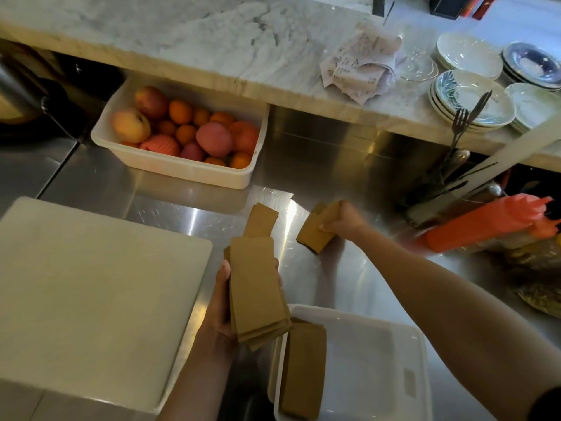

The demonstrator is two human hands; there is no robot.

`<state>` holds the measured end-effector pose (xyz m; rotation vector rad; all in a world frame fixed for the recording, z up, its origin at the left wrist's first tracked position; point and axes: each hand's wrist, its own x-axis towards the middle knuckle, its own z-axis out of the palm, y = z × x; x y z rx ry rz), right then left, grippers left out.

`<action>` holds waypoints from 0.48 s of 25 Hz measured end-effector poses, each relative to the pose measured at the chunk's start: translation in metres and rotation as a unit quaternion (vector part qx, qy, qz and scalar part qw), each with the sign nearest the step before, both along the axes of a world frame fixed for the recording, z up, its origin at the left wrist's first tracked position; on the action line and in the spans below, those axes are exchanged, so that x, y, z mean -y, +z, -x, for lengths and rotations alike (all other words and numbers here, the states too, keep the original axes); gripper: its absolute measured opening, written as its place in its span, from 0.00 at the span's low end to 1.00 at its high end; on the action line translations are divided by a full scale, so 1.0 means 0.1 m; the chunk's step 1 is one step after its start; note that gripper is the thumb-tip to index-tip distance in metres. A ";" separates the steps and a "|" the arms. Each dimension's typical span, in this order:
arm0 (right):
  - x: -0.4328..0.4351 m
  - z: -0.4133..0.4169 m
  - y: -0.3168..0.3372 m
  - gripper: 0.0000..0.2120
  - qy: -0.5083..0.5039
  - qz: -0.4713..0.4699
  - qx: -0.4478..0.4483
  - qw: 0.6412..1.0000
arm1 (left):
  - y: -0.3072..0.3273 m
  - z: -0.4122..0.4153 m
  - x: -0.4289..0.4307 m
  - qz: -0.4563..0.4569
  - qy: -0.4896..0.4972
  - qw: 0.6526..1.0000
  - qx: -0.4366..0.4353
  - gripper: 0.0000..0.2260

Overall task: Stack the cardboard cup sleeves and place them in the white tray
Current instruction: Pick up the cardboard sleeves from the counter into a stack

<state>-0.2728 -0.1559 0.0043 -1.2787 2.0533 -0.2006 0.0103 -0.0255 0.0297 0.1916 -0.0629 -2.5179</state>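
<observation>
My left hand (220, 302) grips a stack of flat brown cardboard cup sleeves (255, 287) above the steel counter. One loose sleeve (262, 220) lies on the counter just beyond that stack. Farther right, my right hand (344, 220) is closed on a few more sleeves (315, 233) that rest on the counter. The white tray (419, 344) sits at the bottom, near my body. A pile of sleeves (303, 369) leans inside it along its left wall.
A white cutting board (91, 296) fills the left. A white bin of fruit (170, 165) stands at the back under the marble ledge (182, 41). Plates (470, 98), cutlery (455, 165) and orange squeeze bottles (485, 223) crowd the right side.
</observation>
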 end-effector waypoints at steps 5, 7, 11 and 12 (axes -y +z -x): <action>-0.04 -0.10 -0.08 0.40 0.034 -0.018 -0.081 0.996 | 0.15 -0.08 -0.04 -0.001 0.038 0.999 0.020 0.38; -0.07 -0.11 -0.08 0.44 0.022 -0.015 -0.104 0.994 | 0.20 -0.09 -0.04 0.010 0.054 0.997 0.048 0.38; -0.11 -0.13 -0.08 0.43 -0.002 0.003 -0.079 0.997 | 0.18 -0.13 -0.05 -0.010 0.065 0.996 0.059 0.40; -0.13 -0.13 -0.09 0.42 -0.007 0.009 -0.053 0.999 | 0.17 -0.13 -0.06 -0.013 0.066 0.996 0.062 0.40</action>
